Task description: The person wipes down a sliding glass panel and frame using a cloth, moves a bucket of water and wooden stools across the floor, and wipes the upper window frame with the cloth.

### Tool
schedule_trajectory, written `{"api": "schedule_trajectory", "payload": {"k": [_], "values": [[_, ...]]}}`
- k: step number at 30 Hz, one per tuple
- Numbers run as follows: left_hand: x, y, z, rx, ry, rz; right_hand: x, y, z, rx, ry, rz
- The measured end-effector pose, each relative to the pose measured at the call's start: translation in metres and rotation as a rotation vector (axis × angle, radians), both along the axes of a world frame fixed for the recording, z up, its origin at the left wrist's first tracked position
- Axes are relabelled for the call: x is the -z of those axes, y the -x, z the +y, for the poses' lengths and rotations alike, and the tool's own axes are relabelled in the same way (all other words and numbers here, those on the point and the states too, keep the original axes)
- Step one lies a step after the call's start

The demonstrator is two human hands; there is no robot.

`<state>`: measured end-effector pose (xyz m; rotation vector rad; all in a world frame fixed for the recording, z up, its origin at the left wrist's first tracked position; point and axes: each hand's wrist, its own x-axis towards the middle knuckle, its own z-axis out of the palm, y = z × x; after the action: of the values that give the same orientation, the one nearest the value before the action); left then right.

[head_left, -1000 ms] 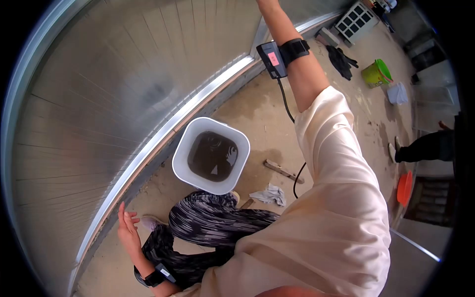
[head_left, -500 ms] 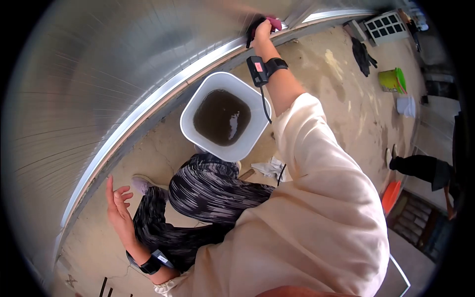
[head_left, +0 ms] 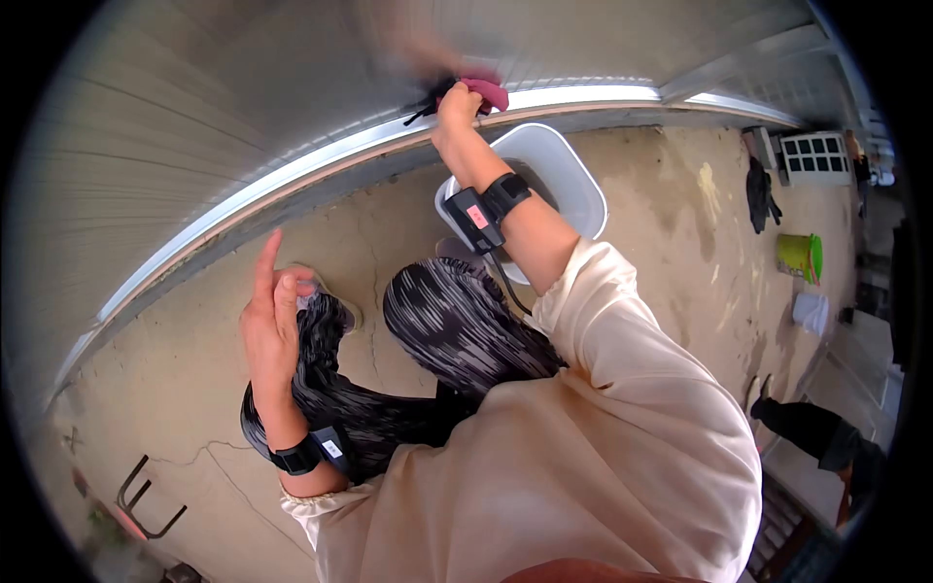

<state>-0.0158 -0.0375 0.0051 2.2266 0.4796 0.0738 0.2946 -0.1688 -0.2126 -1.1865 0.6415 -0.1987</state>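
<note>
My right hand [head_left: 459, 105] grips a maroon and black cloth [head_left: 486, 94], pressing it against the bright metal strip [head_left: 583, 95] at the foot of the shiny wall panel [head_left: 262, 87]. Its forearm passes over a white square bucket [head_left: 578, 180], hiding much of the dark water inside. Over the floor by my bent knee hangs my left hand [head_left: 272, 325], holding nothing, its index finger extended and the others partly curled.
Concrete floor [head_left: 661, 223] surrounds me. To the right are a green bucket [head_left: 799, 257], a white container [head_left: 810, 313], a dark cloth [head_left: 761, 194] and a grille-like block [head_left: 814, 158]. Another person's dark-clad leg [head_left: 807, 428] shows at lower right. A black metal frame [head_left: 146, 500] lies lower left.
My right hand has slid the cloth leftward along the strip, and its forearm now crosses the bucket. My left hand has shifted slightly, fingers more curled. The camera view has turned.
</note>
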Motion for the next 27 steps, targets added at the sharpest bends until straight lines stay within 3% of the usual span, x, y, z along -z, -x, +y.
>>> {"api": "schedule_trajectory", "payload": {"k": [3, 5, 7, 8, 11, 13, 15, 17, 18, 19, 21, 25, 27], "values": [[0.012, 0.003, 0.003, -0.035, -0.004, -0.056, -0.062, 0.049, 0.028, -0.327, -0.095, 0.143], [0.021, 0.008, 0.004, -0.079, -0.05, -0.06, -0.063, 0.063, 0.04, -0.526, -0.217, 0.2], [0.02, 0.014, 0.011, -0.119, -0.072, -0.103, -0.084, 0.076, 0.05, -0.857, -0.516, 0.262], [0.02, 0.016, 0.014, -0.14, -0.058, -0.107, -0.104, 0.086, 0.057, -0.959, -0.486, 0.208], [0.025, 0.018, 0.019, -0.194, -0.03, -0.173, -0.178, 0.107, 0.061, -1.071, -0.037, -0.216], [0.026, 0.023, 0.022, -0.246, -0.017, -0.195, -0.247, 0.13, 0.053, -0.931, 0.291, -0.711], [0.032, 0.025, 0.025, -0.255, 0.006, -0.228, -0.288, 0.123, 0.056, -0.416, 0.749, -1.373], [0.025, 0.028, 0.024, -0.227, 0.012, -0.191, -0.323, 0.092, 0.06, -0.03, 1.157, -1.668], [0.024, 0.029, 0.026, -0.226, 0.013, -0.198, -0.329, 0.081, 0.063, -0.063, 1.325, -1.687], [0.022, 0.029, 0.029, -0.213, -0.055, -0.168, -0.326, 0.08, 0.07, -0.058, 1.327, -1.692], [0.022, 0.026, 0.029, -0.202, -0.111, -0.149, -0.304, 0.072, 0.083, -0.201, 1.662, -1.608], [0.017, 0.022, 0.025, -0.211, -0.07, -0.243, -0.21, 0.051, 0.077, -0.44, 1.993, -1.625], [0.021, 0.025, 0.024, -0.223, -0.01, -0.298, -0.172, 0.058, 0.063, -0.819, 2.159, -1.583]]}}
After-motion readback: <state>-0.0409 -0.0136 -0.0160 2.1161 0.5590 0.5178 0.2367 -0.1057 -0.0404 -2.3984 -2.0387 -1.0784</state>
